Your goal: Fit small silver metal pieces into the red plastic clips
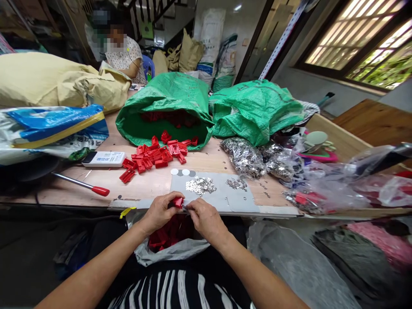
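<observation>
left hand: the left hand [160, 212] pinches a red plastic piece [178, 202] between thumb and fingers, at the counter's [209, 161] near edge.
right hand: the right hand [206, 218] is closed on a thin metal shaft [184, 207], its tip meeting or nearly meeting the piece; the fingers hide the rest, so i cannot tell what tool or part it is.
red piece in the grip: directly between the two hands; probably light, stiff, hard plastic, smooth enough to turn under a loose pinch, and not very fragile.
where to hold it: by its outer side walls, from the left, leaving the end towards the right hand uncovered.
metal shaft: likely rigid and slick; best held close to the tip for control.
metal bits: a shiny pile [201, 186] lies just beyond the right hand on a grey sheet [222, 201]; thin and small, they look best picked up by fingertips.
more red pieces: a loose heap [154, 155] lies beyond the left hand; others sit in an open bag [174, 250] below both hands.
</observation>
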The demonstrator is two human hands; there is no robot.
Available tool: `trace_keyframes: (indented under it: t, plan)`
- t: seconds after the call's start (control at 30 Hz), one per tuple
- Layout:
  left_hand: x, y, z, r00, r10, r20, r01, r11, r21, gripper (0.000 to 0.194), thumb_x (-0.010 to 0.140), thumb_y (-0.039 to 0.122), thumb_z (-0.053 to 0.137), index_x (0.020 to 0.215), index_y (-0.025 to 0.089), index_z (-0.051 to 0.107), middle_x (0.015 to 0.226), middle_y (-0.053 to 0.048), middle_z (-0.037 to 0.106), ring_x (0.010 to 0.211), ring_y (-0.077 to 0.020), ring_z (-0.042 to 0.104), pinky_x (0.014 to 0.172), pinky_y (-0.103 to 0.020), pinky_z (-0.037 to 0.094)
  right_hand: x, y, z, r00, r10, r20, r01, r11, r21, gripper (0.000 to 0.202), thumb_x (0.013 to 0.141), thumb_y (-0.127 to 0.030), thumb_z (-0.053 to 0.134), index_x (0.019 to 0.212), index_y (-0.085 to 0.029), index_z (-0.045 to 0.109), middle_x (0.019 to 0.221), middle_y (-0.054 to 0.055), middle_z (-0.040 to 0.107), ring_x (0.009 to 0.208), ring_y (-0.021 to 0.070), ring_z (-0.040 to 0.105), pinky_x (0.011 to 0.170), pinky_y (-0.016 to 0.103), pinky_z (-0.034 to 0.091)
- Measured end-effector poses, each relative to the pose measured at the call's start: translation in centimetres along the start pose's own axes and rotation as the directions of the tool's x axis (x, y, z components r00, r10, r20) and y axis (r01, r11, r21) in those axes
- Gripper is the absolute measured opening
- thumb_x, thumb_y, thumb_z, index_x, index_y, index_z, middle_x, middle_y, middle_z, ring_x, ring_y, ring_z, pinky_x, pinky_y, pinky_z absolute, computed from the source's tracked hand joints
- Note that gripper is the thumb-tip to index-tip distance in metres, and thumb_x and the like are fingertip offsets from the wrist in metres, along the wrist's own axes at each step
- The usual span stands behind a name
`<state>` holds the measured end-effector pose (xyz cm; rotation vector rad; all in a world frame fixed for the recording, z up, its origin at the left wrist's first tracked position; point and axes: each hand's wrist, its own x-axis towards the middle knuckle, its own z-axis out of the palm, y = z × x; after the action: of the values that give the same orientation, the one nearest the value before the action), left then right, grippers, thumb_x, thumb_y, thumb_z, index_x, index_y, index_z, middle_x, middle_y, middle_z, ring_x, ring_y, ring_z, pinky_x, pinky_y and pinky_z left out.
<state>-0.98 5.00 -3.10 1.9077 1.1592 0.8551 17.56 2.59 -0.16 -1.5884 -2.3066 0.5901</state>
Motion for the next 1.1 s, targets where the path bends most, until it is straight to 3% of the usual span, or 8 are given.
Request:
trace_keyframes:
  t: [0.17, 0.33, 0.57, 0.73, 0.83, 0.93, 1.0, 1.1]
  plan:
    - [0.0, 0.0, 0.2, 1.0, -0.007, -0.005, 0.007, 1.0, -0.008, 0.032, 0.073, 0.01, 0.055, 0.102, 0.022, 0.061, 0.088, 0.002, 0.067, 0.081, -0.0139, 0.06, 0.078, -0.025, 0.044, 0.1, -1.1, 0.4, 0.998, 0.062, -0.015, -0.063, 0.996, -0.07, 0.018, 0.088, -0.012, 0.049, 0.094, -0.02, 0.063, 0.091, 0.004, 0.062, 0.083, 0.0173, 0.061, 0.072, 0.026, 0.044]
    - [0.0, 0.2, 0.0, 1.0, -0.015, 0.004, 0.015, 0.999, -0.028, 0.025, 0.075, 0.019, 0.059, 0.101, 0.021, 0.061, 0.084, 0.002, 0.066, 0.079, -0.0149, 0.059, 0.077, -0.026, 0.044, 0.2, -0.3, 0.9, 0.998, -0.007, -0.054, 0.009, 0.999, 0.039, 0.016, 0.086, -0.011, 0.051, 0.092, -0.02, 0.063, 0.091, 0.005, 0.062, 0.086, 0.0172, 0.06, 0.076, 0.026, 0.044]
    - [-0.4, 0.3, 0.0, 1.0, -0.012, -0.013, 0.011, 0.998, -0.063, 0.027, 0.076, 0.019, 0.059, 0.103, 0.022, 0.06, 0.091, 0.001, 0.066, 0.084, -0.0152, 0.059, 0.08, -0.027, 0.044, 0.2, 1.3, 0.5, 0.997, -0.054, -0.049, 0.064, 0.97, 0.235, 0.016, 0.087, -0.015, 0.053, 0.098, -0.021, 0.062, 0.091, 0.003, 0.062, 0.087, 0.0162, 0.058, 0.08, 0.028, 0.043]
    - [-0.5, 0.2, 0.1, 0.999, -0.034, -0.026, 0.029, 0.987, -0.16, 0.027, 0.075, 0.02, 0.062, 0.102, 0.021, 0.059, 0.094, -0.001, 0.065, 0.086, -0.0153, 0.059, 0.082, -0.028, 0.044, -0.6, 2.0, 0.2, 0.996, -0.063, -0.065, 0.079, 0.956, 0.284, 0.021, 0.093, -0.018, 0.041, 0.109, -0.022, 0.054, 0.101, 0.004, 0.06, 0.092, 0.0164, 0.056, 0.081, 0.03, 0.042]
    - [-0.8, 0.7, 0.4, 0.992, -0.103, -0.077, 0.074, 0.946, -0.317, 0.031, 0.073, 0.02, 0.067, 0.103, 0.02, 0.057, 0.097, -0.001, 0.063, 0.088, -0.0148, 0.059, 0.083, -0.028, 0.045, -1.2, 2.1, 0.0, 0.998, -0.052, -0.03, 0.059, 0.933, 0.355, 0.021, 0.094, -0.019, 0.039, 0.111, -0.022, 0.049, 0.089, 0.001, 0.06, 0.079, 0.0148, 0.055, 0.074, 0.028, 0.042]
    - [-1.3, 1.9, 0.5, 0.966, -0.252, -0.065, 0.156, 0.762, -0.628, 0.027, 0.075, 0.024, 0.068, 0.099, 0.019, 0.056, 0.096, -0.002, 0.064, 0.086, -0.014, 0.061, 0.084, -0.029, 0.046, -1.5, 1.6, -0.5, 0.996, -0.093, 0.018, 0.075, 0.889, 0.452, 0.03, 0.095, -0.019, 0.037, 0.124, -0.023, 0.044, 0.072, -0.004, 0.058, 0.068, 0.0127, 0.054, 0.071, 0.025, 0.041]
    - [-1.7, 2.7, 0.6, 0.941, -0.337, 0.027, 0.216, 0.541, -0.813, 0.018, 0.078, 0.027, 0.067, 0.088, 0.018, 0.055, 0.091, -0.002, 0.067, 0.086, -0.0143, 0.064, 0.086, -0.03, 0.047, -1.6, 0.9, -0.8, 0.991, -0.13, 0.042, 0.093, 0.866, 0.491, 0.039, 0.095, -0.021, 0.039, 0.134, -0.023, 0.038, 0.067, -0.006, 0.056, 0.064, 0.0116, 0.053, 0.07, 0.024, 0.041]
    - [-2.4, 3.7, 0.7, 0.905, -0.394, 0.162, 0.258, 0.204, -0.944, 0.017, 0.078, 0.024, 0.068, 0.074, 0.017, 0.052, 0.08, -0.001, 0.069, 0.08, -0.0125, 0.066, 0.086, -0.028, 0.049, -1.6, -0.1, -1.1, 0.986, -0.161, 0.053, 0.113, 0.859, 0.499, 0.044, 0.095, -0.024, 0.041, 0.138, -0.025, 0.038, 0.064, -0.006, 0.055, 0.06, 0.0109, 0.051, 0.066, 0.022, 0.041]
